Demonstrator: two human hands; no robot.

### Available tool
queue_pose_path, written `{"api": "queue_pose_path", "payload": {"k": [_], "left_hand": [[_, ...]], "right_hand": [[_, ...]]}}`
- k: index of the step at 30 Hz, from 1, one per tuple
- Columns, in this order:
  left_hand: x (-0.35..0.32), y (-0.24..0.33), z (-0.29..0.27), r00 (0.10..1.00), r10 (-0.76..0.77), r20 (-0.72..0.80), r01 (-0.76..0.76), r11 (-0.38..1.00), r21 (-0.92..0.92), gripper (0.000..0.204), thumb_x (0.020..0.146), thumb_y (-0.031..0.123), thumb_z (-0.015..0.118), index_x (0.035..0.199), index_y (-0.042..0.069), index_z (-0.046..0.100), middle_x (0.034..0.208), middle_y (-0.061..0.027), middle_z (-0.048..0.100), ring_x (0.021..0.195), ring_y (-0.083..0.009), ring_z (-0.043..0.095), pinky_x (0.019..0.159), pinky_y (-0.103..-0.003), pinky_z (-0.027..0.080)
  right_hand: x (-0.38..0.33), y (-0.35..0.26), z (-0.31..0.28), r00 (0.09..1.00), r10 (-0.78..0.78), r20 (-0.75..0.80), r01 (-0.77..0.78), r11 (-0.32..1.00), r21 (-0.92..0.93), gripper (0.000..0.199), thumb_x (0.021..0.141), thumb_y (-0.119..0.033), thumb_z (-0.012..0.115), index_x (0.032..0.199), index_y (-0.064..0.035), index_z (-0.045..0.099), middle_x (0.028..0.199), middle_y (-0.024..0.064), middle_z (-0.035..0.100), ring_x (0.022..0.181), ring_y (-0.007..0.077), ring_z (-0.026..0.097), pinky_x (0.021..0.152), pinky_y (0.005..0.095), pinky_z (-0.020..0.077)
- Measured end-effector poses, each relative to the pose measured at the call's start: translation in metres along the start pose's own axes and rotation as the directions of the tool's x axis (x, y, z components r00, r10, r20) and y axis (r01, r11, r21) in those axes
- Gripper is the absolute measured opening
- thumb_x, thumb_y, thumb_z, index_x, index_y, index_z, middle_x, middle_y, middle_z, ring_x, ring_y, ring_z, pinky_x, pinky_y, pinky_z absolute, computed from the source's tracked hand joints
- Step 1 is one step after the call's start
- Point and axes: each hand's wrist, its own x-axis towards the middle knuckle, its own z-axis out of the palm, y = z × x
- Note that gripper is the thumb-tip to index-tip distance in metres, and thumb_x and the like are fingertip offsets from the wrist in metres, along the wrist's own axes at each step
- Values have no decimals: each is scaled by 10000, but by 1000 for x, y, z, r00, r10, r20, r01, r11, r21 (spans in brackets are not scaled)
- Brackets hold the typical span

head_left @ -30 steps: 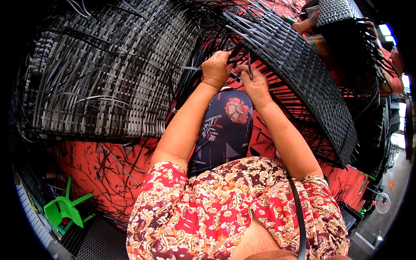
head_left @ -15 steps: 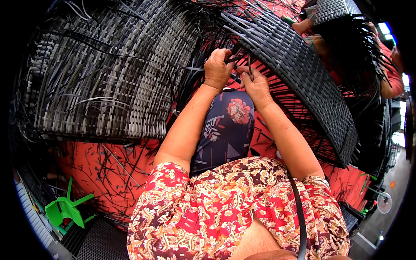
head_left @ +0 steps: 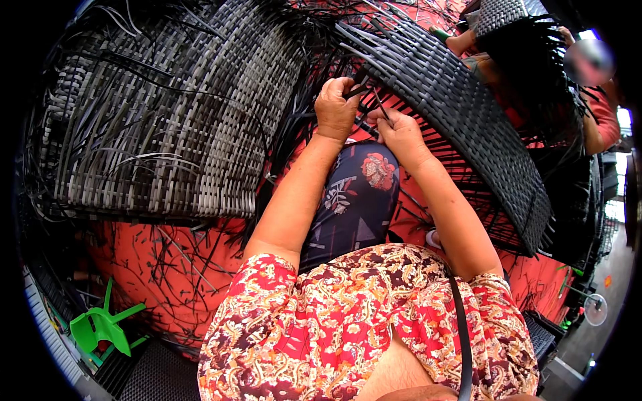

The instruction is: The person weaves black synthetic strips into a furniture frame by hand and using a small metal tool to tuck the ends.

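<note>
Close together above my raised knee, both my hands are closed at the end of a curved black woven wicker panel point(head_left: 461, 120). My left hand point(head_left: 336, 110) pinches a flat black strip point(head_left: 356, 91) between thumb and fingers. A little to its right, my right hand point(head_left: 402, 137) grips a thin dark strip point(head_left: 380, 103) that points up toward the panel's edge. Loose strip ends stick out around both hands. What lies between the fingertips is partly hidden.
A large grey-black woven wicker piece point(head_left: 167, 127) fills the left. Cut strips lie scattered over the red ground sheet point(head_left: 140, 254). A bright green plastic chair-like object point(head_left: 103, 327) is at lower left. Another person's arm point(head_left: 602, 127) shows at far right, beside more black wicker.
My right hand has shifted slightly right, and the thin strip in it leans more to the left. My knee has moved a little right. The person at far right has moved.
</note>
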Motion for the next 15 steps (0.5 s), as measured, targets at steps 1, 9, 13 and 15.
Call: {"api": "queue_pose_path", "payload": {"k": [1, 9, 13, 15], "left_hand": [[-1, -2, 1, 1000, -4, -13, 4, 1000, -5, 184, 675, 92, 696, 834, 60, 609, 768, -83, 586, 671, -242, 585, 618, -338, 478], [-2, -10, 12, 995, -95, -33, 93, 994, -63, 189, 656, 112, 710, 803, 50, 609, 761, -88, 592, 672, -236, 587, 622, -338, 478], [5, -19, 6, 997, -73, 34, 75, 995, -59, 183, 723, 133, 719, 830, 14, 632, 763, -60, 611, 634, -132, 574, 598, -269, 480], [13, -29, 1, 991, -85, 104, 97, 988, -117, 161, 723, 111, 710, 820, 12, 628, 714, -21, 598, 624, -88, 535, 589, -243, 459]], "right_hand": [[-2, -6, -2, 999, -40, -13, 39, 999, -33, 170, 863, -62, 518, 974, -10, 635, 807, 109, 664, 648, 148, 610, 650, 273, 495], [-14, -33, -9, 988, -145, -62, 140, 988, -67, 157, 857, -39, 520, 955, 13, 630, 831, 138, 665, 730, 190, 641, 684, 293, 500], [-16, -47, -10, 1000, -27, -1, 26, 974, 223, 172, 860, -22, 496, 969, 17, 623, 817, 77, 653, 607, 109, 564, 576, 242, 468], [-15, -58, -8, 999, -32, -5, 32, 982, 187, 179, 866, -25, 485, 975, 17, 620, 818, 55, 641, 577, 78, 516, 541, 221, 441]]}}
